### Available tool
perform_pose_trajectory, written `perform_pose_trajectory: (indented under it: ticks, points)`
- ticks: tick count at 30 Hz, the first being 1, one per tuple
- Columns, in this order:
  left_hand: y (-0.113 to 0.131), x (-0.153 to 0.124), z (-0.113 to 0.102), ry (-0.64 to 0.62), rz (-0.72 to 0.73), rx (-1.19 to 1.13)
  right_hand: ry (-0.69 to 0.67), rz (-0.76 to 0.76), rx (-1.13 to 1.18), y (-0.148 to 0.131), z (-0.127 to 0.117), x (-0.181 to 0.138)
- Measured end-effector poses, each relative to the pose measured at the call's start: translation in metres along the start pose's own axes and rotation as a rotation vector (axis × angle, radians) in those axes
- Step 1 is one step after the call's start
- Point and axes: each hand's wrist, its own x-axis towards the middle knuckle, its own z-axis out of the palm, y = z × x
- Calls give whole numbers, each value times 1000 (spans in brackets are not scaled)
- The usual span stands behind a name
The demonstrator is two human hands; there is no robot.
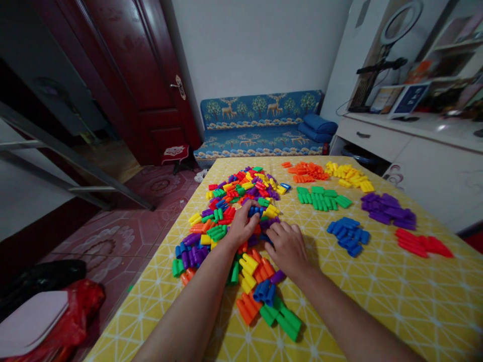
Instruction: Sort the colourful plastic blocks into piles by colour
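Note:
A mixed heap of bullet-shaped plastic building blocks (226, 201), in several colours, spreads over the left half of the table. My left hand (241, 225) reaches into it, thumb and forefinger closed about a blue block (256, 209). At the heap's right edge, my right hand (289, 249) rests palm down, its bent fingers apart beside a dark blue block (267, 239) partly hidden by them. Nearer to me lie yellow blocks (248, 271), orange blocks (247, 307) and green blocks (283, 318).
Single-colour groups stand on the right: orange (307, 172), yellow (350, 176), green (322, 199), purple (388, 210), blue (349, 235) and red (422, 244). A yellow patterned cloth (377, 301) covers the table. Beyond are a blue sofa (260, 136) and a white cabinet (422, 166).

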Motion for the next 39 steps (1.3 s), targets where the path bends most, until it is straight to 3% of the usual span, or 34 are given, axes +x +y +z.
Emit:
perform_pose_trajectory:
  ticks: [5,8,19,25,31,34,36,39]
  points:
    - [1,2,-1,-27,36,-31,273,125,342,11,4,0]
    - [-1,2,2,-88,64,-46,356,116,536,12,4,0]
    - [2,-1,0,-152,55,-15,349,103,581,12,4,4]
    - [2,-4,1,-114,55,-84,310,104,478,14,10,4]
    - [7,-5,0,-157,46,-101,304,102,426,12,3,6]
    - [9,-4,0,-173,20,-125,388,139,387,30,-9,5]
    - [9,-4,0,-182,12,-128,443,242,314,54,-19,1]
    - [8,-3,1,-176,12,-105,366,431,112,99,-30,-7]
